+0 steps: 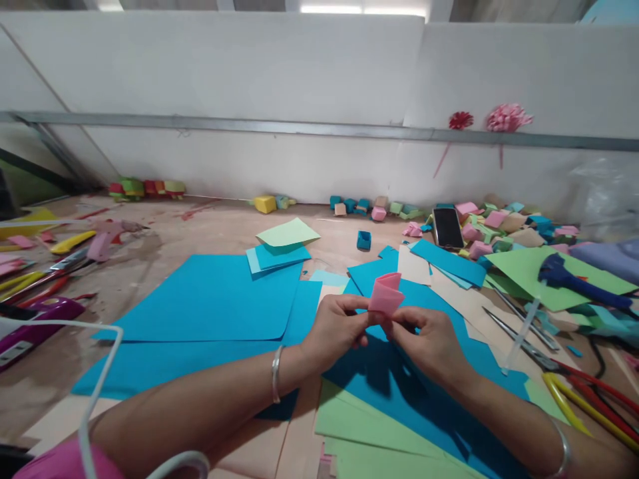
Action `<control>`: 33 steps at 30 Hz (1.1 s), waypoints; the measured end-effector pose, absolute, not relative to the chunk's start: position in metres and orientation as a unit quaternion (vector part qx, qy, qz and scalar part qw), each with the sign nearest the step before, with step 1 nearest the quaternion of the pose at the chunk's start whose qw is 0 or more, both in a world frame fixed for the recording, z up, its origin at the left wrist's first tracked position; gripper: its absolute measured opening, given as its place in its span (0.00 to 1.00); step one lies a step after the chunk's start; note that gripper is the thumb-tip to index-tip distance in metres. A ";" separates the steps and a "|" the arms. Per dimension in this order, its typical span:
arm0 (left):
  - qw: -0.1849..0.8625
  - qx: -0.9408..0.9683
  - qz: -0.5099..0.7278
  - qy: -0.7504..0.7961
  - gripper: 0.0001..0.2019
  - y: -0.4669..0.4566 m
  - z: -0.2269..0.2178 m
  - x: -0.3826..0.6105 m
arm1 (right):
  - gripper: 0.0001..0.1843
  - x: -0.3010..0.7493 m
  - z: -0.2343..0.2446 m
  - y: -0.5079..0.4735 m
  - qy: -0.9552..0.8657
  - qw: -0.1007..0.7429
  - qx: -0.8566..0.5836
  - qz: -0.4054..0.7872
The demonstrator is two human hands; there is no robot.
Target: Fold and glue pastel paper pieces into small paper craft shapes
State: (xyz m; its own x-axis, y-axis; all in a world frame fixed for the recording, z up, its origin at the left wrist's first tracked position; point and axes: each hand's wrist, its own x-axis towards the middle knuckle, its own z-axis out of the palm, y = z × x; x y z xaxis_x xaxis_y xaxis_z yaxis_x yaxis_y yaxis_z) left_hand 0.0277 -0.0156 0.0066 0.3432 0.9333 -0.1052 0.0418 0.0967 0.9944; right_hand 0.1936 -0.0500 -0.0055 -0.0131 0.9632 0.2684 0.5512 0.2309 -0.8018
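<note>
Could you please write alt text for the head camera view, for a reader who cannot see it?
Both hands, left hand and right hand, pinch a small folded pink paper above blue paper sheets on a cluttered craft table. A phone lies beyond.

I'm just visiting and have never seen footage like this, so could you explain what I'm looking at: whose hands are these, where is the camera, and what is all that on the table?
No machine here: a person wears a camera on the head, looking down at their own two bare hands. The left hand and right hand together pinch a small folded pink paper above the table. Under them lie large blue sheets and green sheets. To the right are scissors, a phone and a heap of small folded paper boxes. Two paper flowers hang on the wall behind.
</note>
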 end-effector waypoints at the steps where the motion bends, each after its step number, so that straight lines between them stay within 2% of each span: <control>1: 0.609 0.552 0.371 0.433 0.14 -0.015 0.007 0.028 | 0.17 0.194 -0.006 -0.049 -0.671 0.408 -0.567 0.247; 3: 0.627 0.546 0.374 0.412 0.13 -0.014 0.008 0.028 | 0.16 0.195 -0.004 -0.048 -0.688 0.393 -0.558 0.247; 6: 0.621 0.552 0.377 0.410 0.08 -0.010 0.006 0.028 | 0.06 0.198 0.002 -0.046 -0.717 0.394 -0.537 0.208; 9: 0.596 0.588 0.326 0.439 0.05 -0.008 0.002 0.027 | 0.19 0.203 0.008 -0.046 -0.721 0.419 -0.523 0.177; 10: 0.585 0.607 0.305 0.442 0.05 -0.008 0.001 0.026 | 0.20 0.204 0.010 -0.046 -0.712 0.426 -0.525 0.189; 14: 0.547 0.669 0.264 0.429 0.06 -0.011 0.001 0.025 | 0.09 0.205 0.014 -0.049 -0.643 0.468 -0.530 0.294; 19: 0.572 0.662 0.187 0.447 0.03 -0.014 0.005 0.026 | 0.12 0.207 0.021 -0.050 -0.574 0.529 -0.529 0.332; 28: 0.675 0.589 0.156 0.416 0.06 -0.015 0.010 0.027 | 0.14 0.211 0.012 -0.046 -0.574 0.528 -0.564 0.272; 30: 0.665 0.610 0.131 0.410 0.06 -0.013 0.011 0.024 | 0.14 0.213 0.009 -0.042 -0.585 0.504 -0.577 0.268; 33: 0.600 0.657 0.161 0.426 0.04 -0.009 0.008 0.022 | 0.13 0.220 0.007 -0.032 -0.627 0.432 -0.603 0.238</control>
